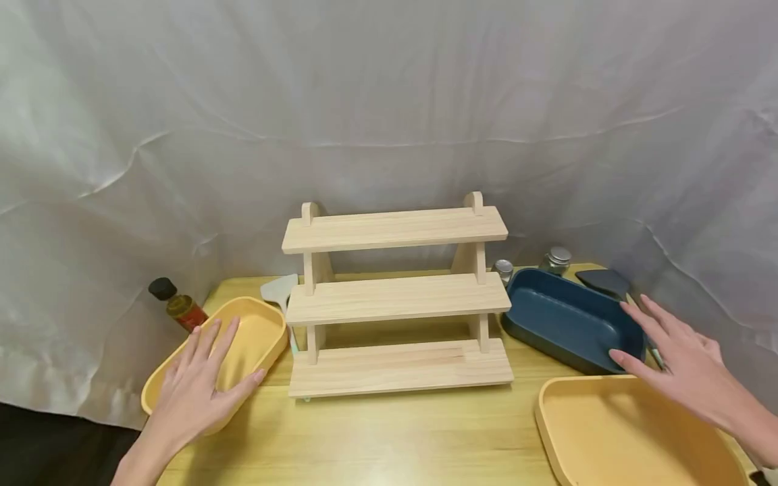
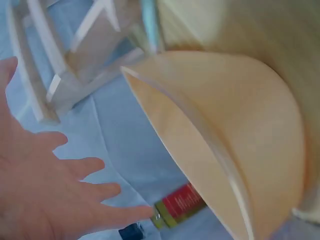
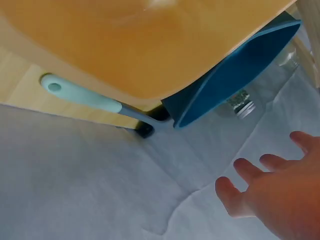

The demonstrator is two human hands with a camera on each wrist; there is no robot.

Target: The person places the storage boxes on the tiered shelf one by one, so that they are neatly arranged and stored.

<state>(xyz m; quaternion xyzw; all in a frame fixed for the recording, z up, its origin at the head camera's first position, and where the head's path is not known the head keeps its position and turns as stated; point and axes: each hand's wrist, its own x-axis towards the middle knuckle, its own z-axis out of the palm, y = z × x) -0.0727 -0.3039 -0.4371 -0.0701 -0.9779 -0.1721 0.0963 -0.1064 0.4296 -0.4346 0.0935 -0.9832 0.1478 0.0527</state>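
My left hand hovers with spread fingers over a yellow tray on the left of the table. Behind that tray leans a bottle with a black cap and red label; it also shows in the left wrist view. My right hand, fingers apart and holding nothing, is above the right end of a dark blue tray. A larger yellow tray lies in front of it. Beside the blue tray, a spatula with a pale green handle is partly hidden.
A three-tier wooden shelf with bare steps stands mid-table. A pale spatula lies at its left. Two glass jars with metal lids, one a shaker, stand behind the blue tray. Grey cloth hangs around the back and sides.
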